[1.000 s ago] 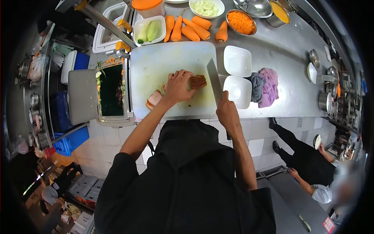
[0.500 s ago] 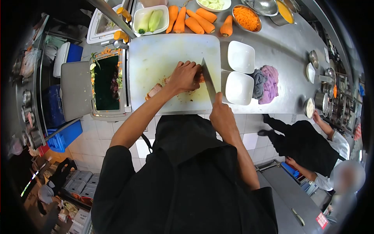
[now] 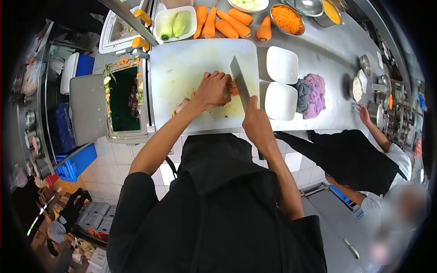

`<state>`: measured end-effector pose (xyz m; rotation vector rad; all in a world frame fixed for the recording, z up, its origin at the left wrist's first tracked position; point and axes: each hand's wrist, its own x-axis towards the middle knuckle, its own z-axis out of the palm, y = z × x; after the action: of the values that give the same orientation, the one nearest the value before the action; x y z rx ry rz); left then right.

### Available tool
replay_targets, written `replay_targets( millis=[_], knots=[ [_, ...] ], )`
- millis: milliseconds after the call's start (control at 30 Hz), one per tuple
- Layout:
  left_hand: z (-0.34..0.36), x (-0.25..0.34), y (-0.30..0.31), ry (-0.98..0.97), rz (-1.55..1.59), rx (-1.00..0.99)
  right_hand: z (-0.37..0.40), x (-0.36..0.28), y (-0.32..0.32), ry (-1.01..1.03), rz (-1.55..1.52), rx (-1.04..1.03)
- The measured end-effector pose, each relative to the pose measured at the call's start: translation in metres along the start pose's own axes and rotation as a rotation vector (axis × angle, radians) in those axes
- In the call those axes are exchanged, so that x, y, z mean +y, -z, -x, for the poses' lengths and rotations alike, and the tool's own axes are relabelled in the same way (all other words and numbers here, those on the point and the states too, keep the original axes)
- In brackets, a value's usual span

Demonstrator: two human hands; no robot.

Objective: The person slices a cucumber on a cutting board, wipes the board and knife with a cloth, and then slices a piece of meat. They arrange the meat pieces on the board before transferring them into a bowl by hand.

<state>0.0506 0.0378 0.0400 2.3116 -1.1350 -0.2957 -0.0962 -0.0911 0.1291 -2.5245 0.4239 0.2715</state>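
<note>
On the white cutting board (image 3: 177,63), my left hand (image 3: 213,91) is closed, its curled fingers pressing down on a piece of browned meat (image 3: 233,88). The handle of a broad kitchen knife (image 3: 240,81) is gripped in my right hand (image 3: 256,122). Its blade runs just right of the meat, with the tip pointing away from me. Another piece of meat (image 3: 183,105) lies partly hidden behind my left forearm. Small crumbs are scattered around both pieces.
Two white square bowls (image 3: 281,101) stand right of the board, beside grey and purple cloths (image 3: 314,95). Carrots (image 3: 226,28) and grated carrot (image 3: 287,19) sit behind it. A waste bin (image 3: 125,98) adjoins the left side. A co-worker (image 3: 364,154) stands at right.
The knife and my right hand have shifted slightly left and away from me; my left hand still presses the meat. At right, the co-worker has leaned toward the counter, and their bowl now rests on it.
</note>
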Motion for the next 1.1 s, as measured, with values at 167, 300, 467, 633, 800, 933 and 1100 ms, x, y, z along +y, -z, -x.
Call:
replay_targets(
  millis=[167,300,467,633,800,933,1100],
  knots=[
    [-0.002,0.001,0.001,-0.02,0.049,-0.026,0.01,-0.006,-0.003,-0.054,0.03,-0.096],
    [-0.001,-0.006,-0.008,-0.056,-0.035,0.054,-0.023,0.01,-0.05,-0.009,-0.072,0.061],
    [-0.003,0.003,0.007,-0.046,-0.04,0.048,-0.015,0.003,-0.003,-0.02,-0.121,0.014],
    [-0.014,0.012,-0.007,-0.104,-0.018,0.114,0.006,0.008,0.023,-0.071,-0.021,0.025],
    [-0.024,0.019,-0.016,-0.047,-0.117,0.039,0.012,0.011,0.029,-0.098,0.005,-0.054],
    [-0.024,0.018,-0.02,-0.047,-0.093,0.06,0.014,0.016,0.034,-0.139,0.018,-0.128],
    [-0.025,0.018,-0.022,-0.022,-0.071,0.102,-0.01,0.041,0.008,0.051,0.008,-0.052]
  ],
)
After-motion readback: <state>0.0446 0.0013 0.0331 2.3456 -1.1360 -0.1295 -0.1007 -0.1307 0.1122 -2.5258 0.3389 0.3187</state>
